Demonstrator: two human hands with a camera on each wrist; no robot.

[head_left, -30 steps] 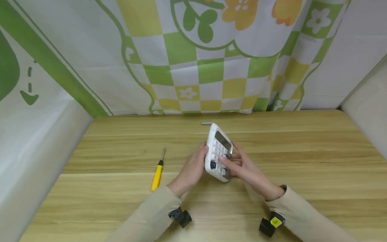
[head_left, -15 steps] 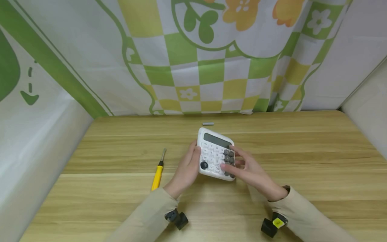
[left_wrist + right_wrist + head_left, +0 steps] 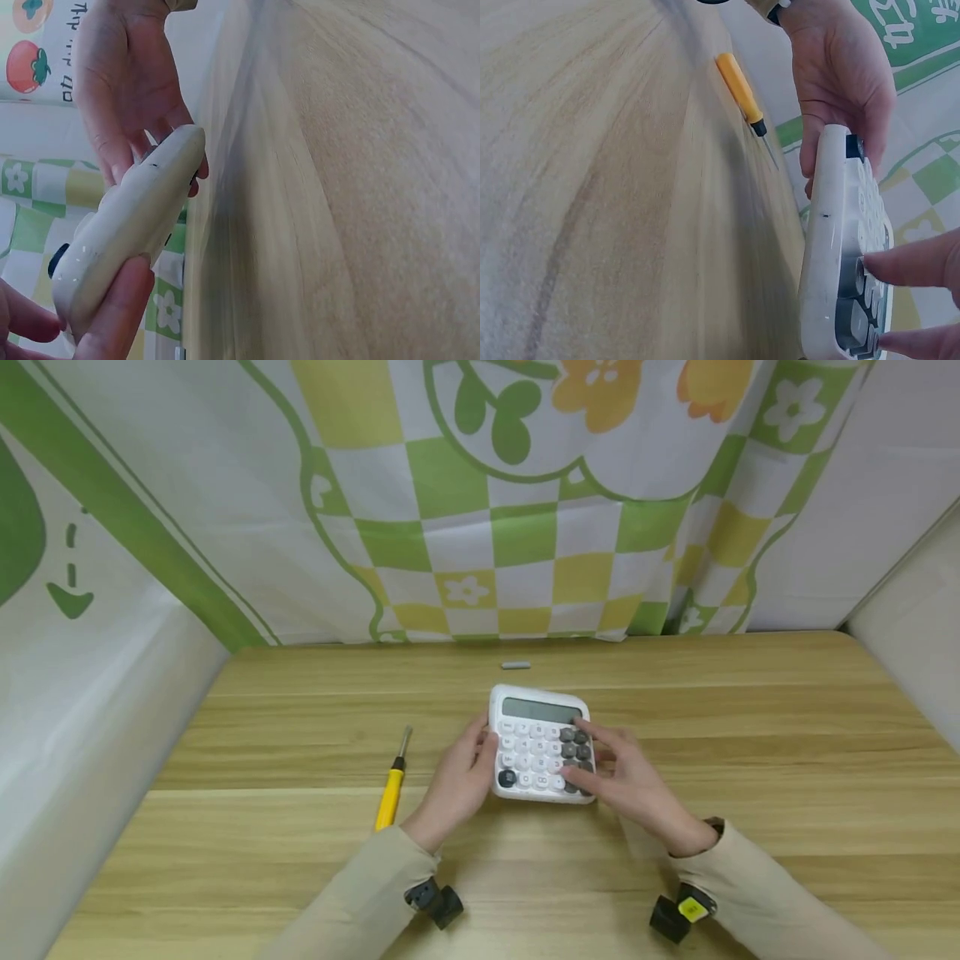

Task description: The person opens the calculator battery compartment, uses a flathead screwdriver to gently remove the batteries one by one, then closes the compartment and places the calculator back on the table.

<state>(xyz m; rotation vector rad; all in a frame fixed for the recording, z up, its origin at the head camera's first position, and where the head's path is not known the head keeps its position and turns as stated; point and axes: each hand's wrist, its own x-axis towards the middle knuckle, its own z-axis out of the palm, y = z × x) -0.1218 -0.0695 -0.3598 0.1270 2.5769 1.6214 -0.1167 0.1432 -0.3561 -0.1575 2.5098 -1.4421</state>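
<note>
A white calculator [image 3: 537, 745] with round white and grey keys, one black key and a dark display is held above the table, its face turned up toward the head camera. My left hand [image 3: 456, 782] grips its left edge, thumb at the side and fingers partly hidden behind. On the right, my right hand [image 3: 636, 783] holds the other edge. Its thumb and index finger touch the grey keys and the display corner, while the remaining fingers are mostly hidden. Seen from the left wrist, the calculator [image 3: 127, 225] is edge-on, its underside apart from the table.
A screwdriver [image 3: 391, 789] with a yellow handle lies left of the hands on the wooden table [image 3: 750, 727]. Behind the calculator lies a small grey stick-like piece [image 3: 516, 666]. A patterned curtain [image 3: 525, 552] hangs along the table's back edge.
The calculator has turned from a steep sideways tilt to facing the head camera, nearly level left to right. Both hands keep their hold; the right has shifted slightly right.
</note>
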